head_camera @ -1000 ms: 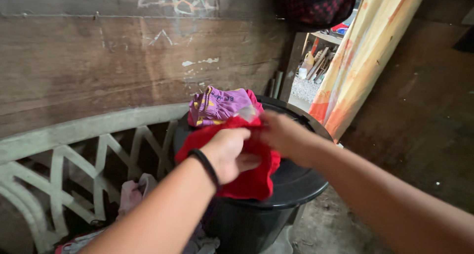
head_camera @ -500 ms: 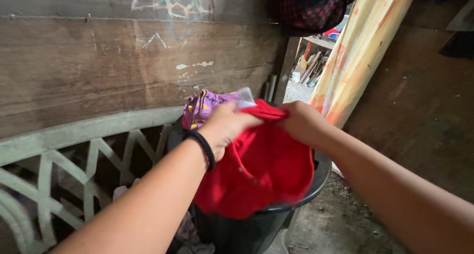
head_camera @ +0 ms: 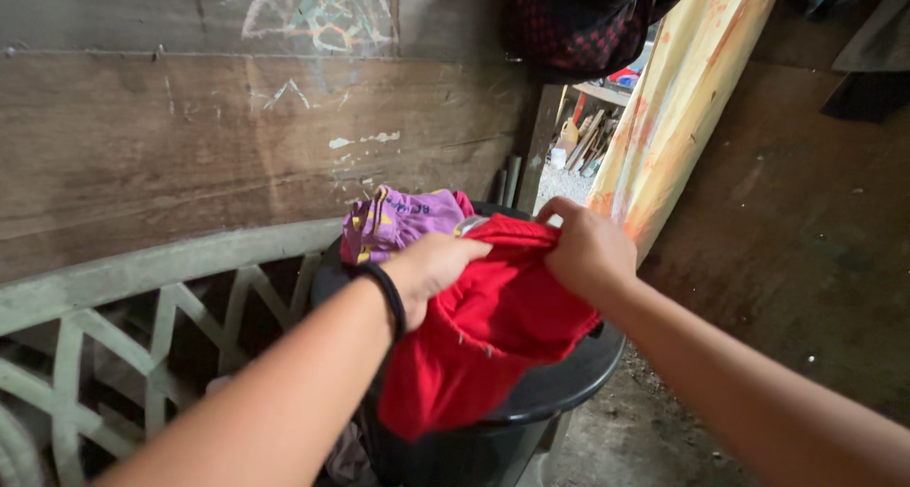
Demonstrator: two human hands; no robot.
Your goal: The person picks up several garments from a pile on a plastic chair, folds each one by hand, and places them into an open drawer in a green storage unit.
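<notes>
While both hands gripped cloth, the scene read as below.
left hand: (head_camera: 431, 264) fist closed on the top edge of the red garment (head_camera: 483, 340), fingers curled tight over the fabric; black band (head_camera: 387, 297) on the wrist.
right hand: (head_camera: 588, 250) closed too, pinching the same top edge at 3 o'clock from the left hand; edge pulled fairly taut between the two fists.
red garment: hung down from both hands, lower part draped toward 6 o'clock over the black bin lid (head_camera: 559, 383); whether it touched the lid could not be told.
purple garment: (head_camera: 393, 224) purple with yellow marks, lay bunched on the lid at 11 o'clock from the left hand, just beside the red cloth.
black bin: (head_camera: 455, 449) round, dark, stood under the hands, lid on.
lattice rail: (head_camera: 142, 307) pale, worn, at 9 o'clock from the bin, close against it.
plank wall: (head_camera: 190, 136) brown wood with chalk scribbles, at 12 o'clock behind the bin.
curtain: (head_camera: 678, 108) yellow-orange cloth, hung at 1 o'clock from the right hand, well apart from it.
dark checked cloth: (head_camera: 578, 18) hung at top, 12 o'clock.
floor: (head_camera: 645, 440) bare, dirty, at 5 o'clock from the bin.
</notes>
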